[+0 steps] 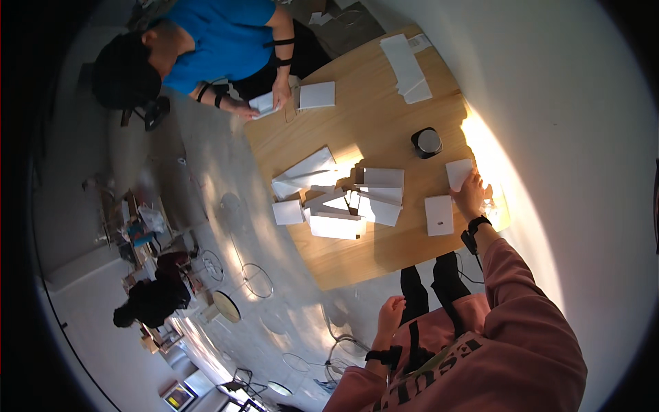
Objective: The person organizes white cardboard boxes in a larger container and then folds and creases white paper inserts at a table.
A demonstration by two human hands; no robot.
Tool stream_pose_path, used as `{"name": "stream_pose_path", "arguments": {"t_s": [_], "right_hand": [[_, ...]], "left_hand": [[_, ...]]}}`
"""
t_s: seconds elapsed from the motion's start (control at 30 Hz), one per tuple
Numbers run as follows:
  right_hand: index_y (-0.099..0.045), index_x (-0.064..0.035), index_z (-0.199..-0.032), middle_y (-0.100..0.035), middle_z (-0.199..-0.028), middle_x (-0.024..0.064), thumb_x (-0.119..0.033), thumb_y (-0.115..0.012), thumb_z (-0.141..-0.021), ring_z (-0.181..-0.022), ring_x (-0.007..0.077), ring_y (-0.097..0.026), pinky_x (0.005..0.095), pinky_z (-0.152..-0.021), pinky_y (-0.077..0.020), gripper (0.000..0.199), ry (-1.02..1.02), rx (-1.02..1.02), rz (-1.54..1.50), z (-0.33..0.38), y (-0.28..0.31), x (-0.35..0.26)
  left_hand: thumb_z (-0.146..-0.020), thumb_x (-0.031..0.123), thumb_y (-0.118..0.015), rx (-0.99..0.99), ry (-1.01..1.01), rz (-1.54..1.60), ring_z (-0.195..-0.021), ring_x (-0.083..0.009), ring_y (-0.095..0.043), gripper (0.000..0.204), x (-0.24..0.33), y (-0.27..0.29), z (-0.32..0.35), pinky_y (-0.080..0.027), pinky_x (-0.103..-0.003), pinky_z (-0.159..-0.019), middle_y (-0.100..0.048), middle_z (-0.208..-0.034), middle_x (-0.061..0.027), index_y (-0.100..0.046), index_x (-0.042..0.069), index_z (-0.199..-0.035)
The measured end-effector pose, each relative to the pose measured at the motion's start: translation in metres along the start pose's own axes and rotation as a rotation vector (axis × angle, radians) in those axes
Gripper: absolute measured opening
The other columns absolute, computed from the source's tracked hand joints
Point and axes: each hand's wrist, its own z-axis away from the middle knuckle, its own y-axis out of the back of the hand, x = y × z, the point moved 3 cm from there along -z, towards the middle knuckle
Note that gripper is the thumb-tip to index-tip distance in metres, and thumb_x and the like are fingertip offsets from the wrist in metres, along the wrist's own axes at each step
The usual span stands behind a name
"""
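Note:
My right hand (pixel 469 196) reaches over the right end of the wooden table (pixel 343 264). Its fingers are closed on the edge of a small white box (pixel 458 173), partly covered by the hand. Just left of that hand lies another white box (pixel 439 215) with a small dark mark on its face. My left hand (pixel 390 318) hangs off the table in front of my body, fingers loosely curled, with nothing visible in them.
White boxes and folded card pieces (pixel 336 225) crowd the table's middle left. A dark round container (pixel 427 142) stands beyond my right hand. Flat white sheets (pixel 406 69) lie at the far end. Across the table, a person in blue (pixel 220 48) handles a white box (pixel 263 104).

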Motion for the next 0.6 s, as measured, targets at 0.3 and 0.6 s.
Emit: {"name": "stream_pose_path", "arguments": {"t_s": [0.3, 0.6], "right_hand": [[-0.020, 0.0036, -0.136, -0.036, -0.124, 0.0203, -0.022, -0.071, -0.060, -0.114, 0.0370, -0.039, 0.0463, -0.092, -0.0373, 0.095, 0.223, 0.043, -0.159, 0.031, 0.063, -0.013], [-0.028, 0.0021, -0.133, -0.040, -0.126, 0.0231, -0.018, -0.072, -0.053, -0.115, 0.0391, -0.039, 0.0450, -0.098, -0.0316, 0.093, 1.258, -0.566, -0.253, 0.298, 0.197, -0.087]], "left_hand": [[-0.087, 0.011, -0.055, 0.148, -0.171, 0.006, -0.082, -0.0177, -0.064, 0.022, 0.044, -0.020, 0.034, -0.051, -0.028, -0.072, -0.066, -0.091, -0.0119, -0.058, -0.001, -0.106], [-0.090, 0.021, -0.057, 0.085, -0.187, 0.673, -0.082, -0.0150, -0.062, 0.038, 0.104, 0.057, 0.135, -0.047, -0.023, -0.069, -0.063, -0.100, -0.0114, -0.048, 0.003, -0.122]]}}
